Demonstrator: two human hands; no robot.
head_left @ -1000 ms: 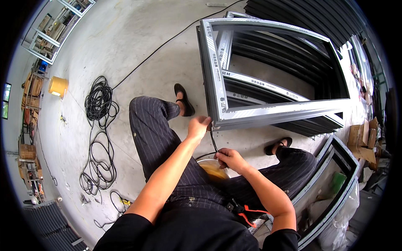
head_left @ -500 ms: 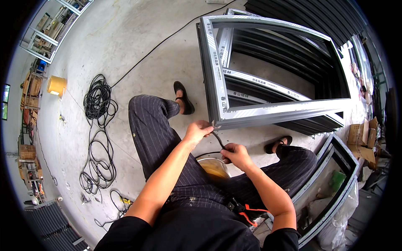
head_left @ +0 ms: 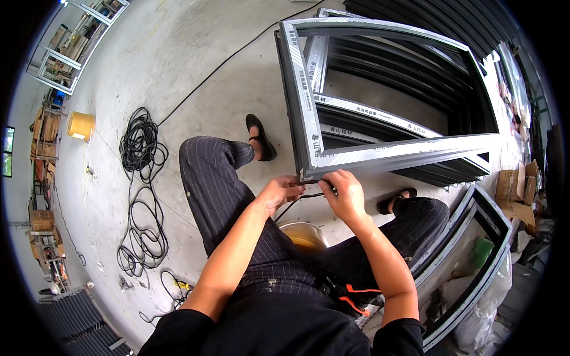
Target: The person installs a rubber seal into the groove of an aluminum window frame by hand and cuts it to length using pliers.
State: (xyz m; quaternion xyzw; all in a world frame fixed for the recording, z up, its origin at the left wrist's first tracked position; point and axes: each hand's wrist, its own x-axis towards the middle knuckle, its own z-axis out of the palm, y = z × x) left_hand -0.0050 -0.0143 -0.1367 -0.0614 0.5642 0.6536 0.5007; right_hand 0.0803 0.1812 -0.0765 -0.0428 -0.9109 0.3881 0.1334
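A grey window frame point(head_left: 409, 149) with white printed film tops a stack in front of me. Along the underside of its near edge runs a thin black flexible strip point(head_left: 313, 196). My left hand point(head_left: 279, 194) is at the frame's near left corner, fingers closed around the strip's end, which they partly hide. To its right, my right hand point(head_left: 346, 196) pinches the strip against the near edge. The strip trails down toward a white bucket point(head_left: 320, 234) with yellowish contents between my legs. Orange-handled pliers point(head_left: 355, 299) lie at my waist.
Coiled black cable point(head_left: 141, 142) lies on the concrete floor at left, near a yellow bucket point(head_left: 81, 126). Another frame point(head_left: 499, 279) leans at my right, beside plastic wrap and cardboard boxes point(head_left: 515, 187). Dark profiles point(head_left: 439, 24) are stacked at the far right.
My right hand has moved up from below and now meets the frame's near edge with the strip. My left hand stays at the corner, shifted slightly downward.
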